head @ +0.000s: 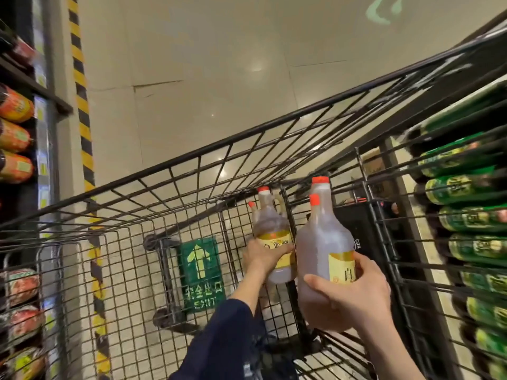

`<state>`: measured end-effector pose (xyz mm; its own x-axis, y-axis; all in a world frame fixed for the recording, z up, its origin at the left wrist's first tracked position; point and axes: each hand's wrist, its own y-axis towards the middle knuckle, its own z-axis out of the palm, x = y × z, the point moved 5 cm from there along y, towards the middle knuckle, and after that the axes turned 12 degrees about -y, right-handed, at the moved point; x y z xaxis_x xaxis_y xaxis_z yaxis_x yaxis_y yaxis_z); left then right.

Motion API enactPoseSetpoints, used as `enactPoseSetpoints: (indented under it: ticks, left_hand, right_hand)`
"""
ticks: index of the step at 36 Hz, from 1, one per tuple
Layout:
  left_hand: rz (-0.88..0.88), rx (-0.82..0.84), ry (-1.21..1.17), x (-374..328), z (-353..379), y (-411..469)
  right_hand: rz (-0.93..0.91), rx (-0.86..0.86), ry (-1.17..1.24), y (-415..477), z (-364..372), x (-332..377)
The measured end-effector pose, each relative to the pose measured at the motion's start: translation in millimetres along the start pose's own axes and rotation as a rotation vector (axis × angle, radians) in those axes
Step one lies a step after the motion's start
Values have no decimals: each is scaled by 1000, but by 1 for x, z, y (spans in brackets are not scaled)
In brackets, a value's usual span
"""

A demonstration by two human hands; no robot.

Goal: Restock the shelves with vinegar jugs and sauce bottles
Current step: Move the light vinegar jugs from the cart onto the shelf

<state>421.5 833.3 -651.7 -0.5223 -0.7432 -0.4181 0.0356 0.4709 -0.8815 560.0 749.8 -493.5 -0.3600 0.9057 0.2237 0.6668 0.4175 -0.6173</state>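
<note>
Stocked shelves flank the aisle: orange-labelled bottles (15, 138) on the left, green-labelled bottles (466, 187) on the right; neither row looks like the pale vinegar in hand, so I judge the restocking is at its carrying step, with no jug yet placed. The wire cart (192, 167) stands between them, its basket directly below the camera; whether more stock lies in it I cannot tell. Two vinegar jugs are lifted above the basket, upright and just beside each other; a second red cap shows close behind each, though I cannot tell if those are further jugs. The left hand (260, 256) wraps the far jug (271, 226) at its yellow label; the right hand (354, 294) clasps the near jug (321, 250) low on its body, fingers curled firmly round.
</note>
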Motion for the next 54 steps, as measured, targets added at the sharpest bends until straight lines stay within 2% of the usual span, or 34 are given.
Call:
enactPoseSetpoints:
  ticks: [3,7,12,19,26,41,47,54]
  left_hand:
    - [-20,31,-29,6,-17,-3]
    - [41,85,-67,7,-44,-21]
    - [66,130,-161,7,-78,-55]
    - [154,112,-277,13,-124,-121]
    - [252,9,-479,27,-167,-212]
    - [475,-514,-918,145,-261,-428]
    - [541,-755,-1008,213,-281,-522]
    - [519,-982,-1077,327,-290,-626]
  right_hand:
    - [-23,-23,-6,-5,-6,3]
    - [-51,-63,-5,-12,-11,6]
    - [-85,-32,2,-26,-17,15]
    - [-205,42,20,-67,-32,31]
    - [-347,117,12,-124,-44,38]
    - [-863,384,11,-292,-38,91]
    - [-1074,568,25,-388,-17,102]
    - [-1261,721,-51,-507,31,79]
